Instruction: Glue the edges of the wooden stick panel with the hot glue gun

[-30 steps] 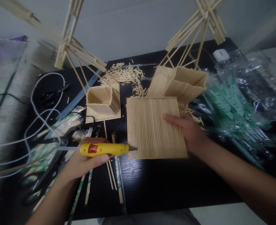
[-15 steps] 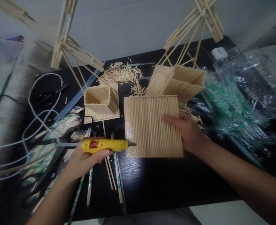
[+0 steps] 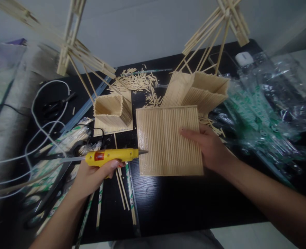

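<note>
My left hand (image 3: 92,176) is closed around a yellow glue gun (image 3: 111,155), whose metal tip touches the left edge of a square panel of glued bamboo sticks (image 3: 163,138) lying flat on the black table (image 3: 184,204). My right hand (image 3: 210,147) holds the panel's right side, thumb on top and the other fingers out of sight beneath it. A small open box of sticks (image 3: 113,111) stands on its own base just left of the panel. Behind the panel lies a larger folded stick structure (image 3: 199,90).
Cut stick pieces (image 3: 137,81) litter the far middle of the table. Wrapped chopstick packs (image 3: 64,138), loose chopsticks (image 3: 124,193), a white cable (image 3: 38,117) and black scissors (image 3: 55,105) crowd the left. Crumpled clear wrappers (image 3: 267,114) fill the right. Tall stick frames (image 3: 85,58) rise overhead.
The glue gun has moved up along the panel's left edge, from near its lower corner toward the middle. My right hand has kept its hold on the panel.
</note>
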`<state>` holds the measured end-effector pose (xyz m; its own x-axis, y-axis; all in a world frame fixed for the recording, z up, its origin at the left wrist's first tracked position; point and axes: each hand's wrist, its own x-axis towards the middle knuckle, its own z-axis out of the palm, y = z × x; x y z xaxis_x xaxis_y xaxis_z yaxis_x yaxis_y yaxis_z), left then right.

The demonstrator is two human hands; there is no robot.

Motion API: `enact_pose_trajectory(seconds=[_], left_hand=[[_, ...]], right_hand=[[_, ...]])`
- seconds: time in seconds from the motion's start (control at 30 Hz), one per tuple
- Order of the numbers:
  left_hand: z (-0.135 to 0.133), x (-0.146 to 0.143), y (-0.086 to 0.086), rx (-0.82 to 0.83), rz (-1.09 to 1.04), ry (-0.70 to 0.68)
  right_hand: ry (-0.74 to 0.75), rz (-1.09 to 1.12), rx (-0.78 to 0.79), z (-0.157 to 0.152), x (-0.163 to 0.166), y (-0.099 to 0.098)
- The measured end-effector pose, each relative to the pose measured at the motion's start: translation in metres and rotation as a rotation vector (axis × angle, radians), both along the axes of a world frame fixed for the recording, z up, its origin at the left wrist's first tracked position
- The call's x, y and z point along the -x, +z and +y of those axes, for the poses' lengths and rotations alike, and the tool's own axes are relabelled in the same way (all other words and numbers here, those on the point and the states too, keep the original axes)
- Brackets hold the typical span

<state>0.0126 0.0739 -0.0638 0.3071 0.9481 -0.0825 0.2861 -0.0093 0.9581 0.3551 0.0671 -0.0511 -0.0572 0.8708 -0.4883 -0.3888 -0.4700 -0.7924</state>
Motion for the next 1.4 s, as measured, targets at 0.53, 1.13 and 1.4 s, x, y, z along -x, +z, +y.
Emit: enact_pose_trajectory(seconds=[0.53, 1.13, 1.4], left_hand=[[0.0, 0.002, 0.005, 0.071, 0.031, -0.069], [-0.007, 0.011, -0.005, -0.118, 0.08, 0.166], [-0.002, 0.016, -0.004, -0.163, 0.239, 0.076]], right_hand=[[-0.013, 0.028, -0.027, 0.001, 0.0, -0.001], [0.082, -0.022, -0.127, -0.006, 0.004, 0.002], [0.074, -0.051, -0.148, -0.004, 0.004, 0.001]])
